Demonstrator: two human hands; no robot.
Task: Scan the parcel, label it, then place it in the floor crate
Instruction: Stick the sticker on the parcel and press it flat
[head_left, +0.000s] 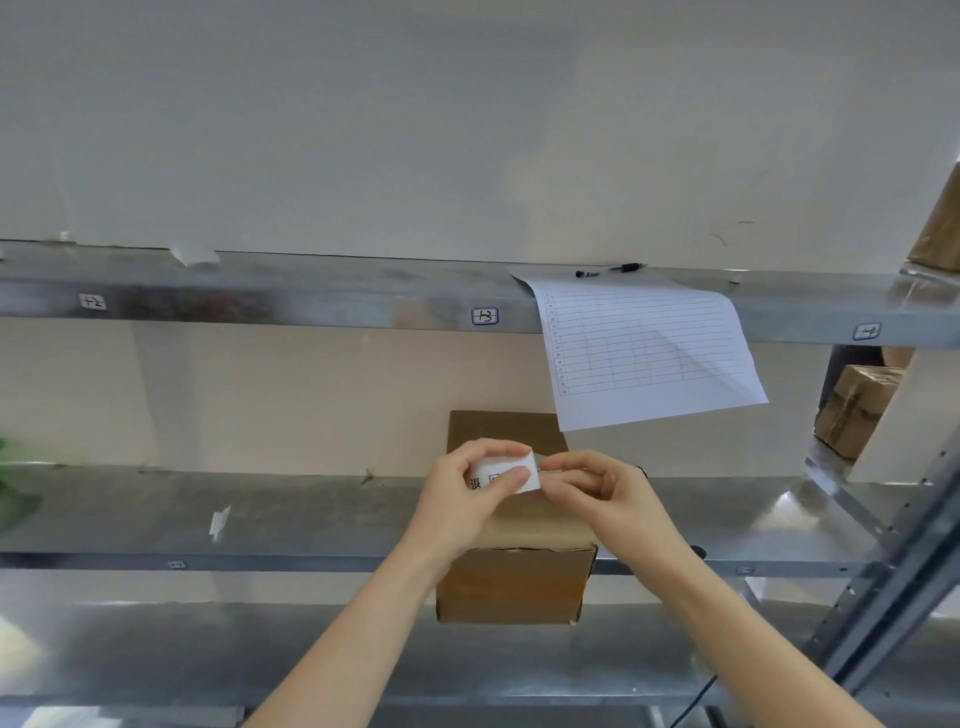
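A single wide-angle head-worn camera faces a galvanised metal shelving unit (311, 512) straight on at close range, against a pale wall. Both bare forearms enter from the bottom edge, the left hand (470, 491) and right hand (605, 493) meeting at centre frame above a brown cardboard parcel (514, 582). The lens bows the shelf edges; a ruled white paper sheet (649, 348) hangs from the upper shelf.

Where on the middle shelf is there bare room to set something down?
The middle shelf is bare left of the parcel, save a paper scrap. Right of the parcel it is bare up to the upright. Both hands crowd the parcel top.
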